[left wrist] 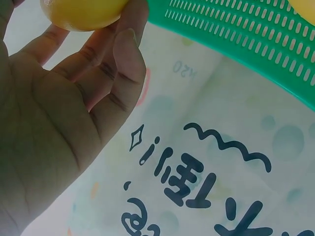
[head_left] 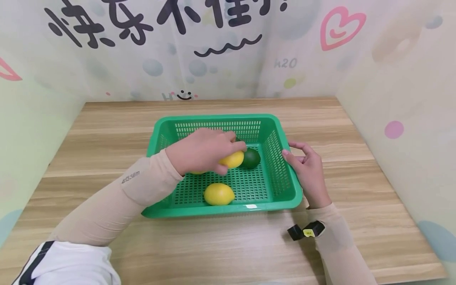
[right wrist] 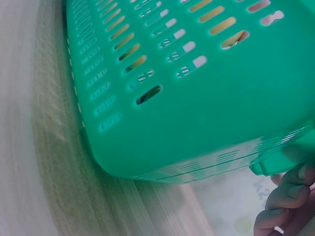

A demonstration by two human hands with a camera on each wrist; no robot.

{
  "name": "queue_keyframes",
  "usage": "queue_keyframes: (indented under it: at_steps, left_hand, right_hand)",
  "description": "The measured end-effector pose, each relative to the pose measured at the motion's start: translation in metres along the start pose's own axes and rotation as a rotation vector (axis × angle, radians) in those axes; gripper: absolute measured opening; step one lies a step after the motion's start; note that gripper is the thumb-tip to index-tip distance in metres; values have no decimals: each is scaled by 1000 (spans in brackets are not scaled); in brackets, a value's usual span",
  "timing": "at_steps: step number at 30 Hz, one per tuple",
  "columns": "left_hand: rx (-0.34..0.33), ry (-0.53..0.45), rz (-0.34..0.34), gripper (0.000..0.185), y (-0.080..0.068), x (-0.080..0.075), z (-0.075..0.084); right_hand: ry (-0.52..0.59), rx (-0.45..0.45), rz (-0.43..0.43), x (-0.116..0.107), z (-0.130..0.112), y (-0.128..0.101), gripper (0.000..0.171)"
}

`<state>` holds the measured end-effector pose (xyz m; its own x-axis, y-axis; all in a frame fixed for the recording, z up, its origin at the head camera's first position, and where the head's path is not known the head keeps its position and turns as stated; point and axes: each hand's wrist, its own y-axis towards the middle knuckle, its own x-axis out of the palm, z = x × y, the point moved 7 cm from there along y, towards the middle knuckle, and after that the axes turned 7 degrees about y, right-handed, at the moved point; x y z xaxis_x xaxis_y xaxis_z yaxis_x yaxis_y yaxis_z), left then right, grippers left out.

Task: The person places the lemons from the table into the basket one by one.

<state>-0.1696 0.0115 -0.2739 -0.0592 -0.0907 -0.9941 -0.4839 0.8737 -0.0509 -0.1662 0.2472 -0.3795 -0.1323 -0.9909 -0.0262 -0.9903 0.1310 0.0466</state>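
A green plastic basket (head_left: 213, 211) with slotted walls stands on the wooden table. Over its inside, my left hand (head_left: 203, 151) holds a yellow lemon (head_left: 233, 159) between thumb and fingers; the left wrist view also shows this lemon (left wrist: 83, 12) at the fingertips. Beside it lies a dark green round fruit (head_left: 251, 159), partly covered by the held lemon. Another lemon (head_left: 219, 194) rests on the basket floor near the front wall. A further yellow fruit (head_left: 198, 172) peeks out under my left hand, mostly hidden. My right hand (head_left: 310, 174) grips the basket's right rim, thumb on top.
The wooden table (head_left: 360, 190) extends around the basket. Printed wall sheets (head_left: 228, 75) close it in at the back and both sides. A small black device (head_left: 313, 228) with a yellow label sits on the right wrist.
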Motion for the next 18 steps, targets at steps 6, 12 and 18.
queue_keyframes:
  at_steps: [6, 12, 18]
  left_hand:
    - [-1, 11, 1, 51, 3, 3, 2]
    - [22, 19, -10, 46, 6, 9, 7]
    - [36, 28, -45, 46, 13, 18, 12]
  right_hand:
    - [2, -5, -7, 1, 0, 1, 51]
    - [0, -6, -16, 3, 2, 0, 51]
    - [-6, -8, -18, 3, 2, 0, 51]
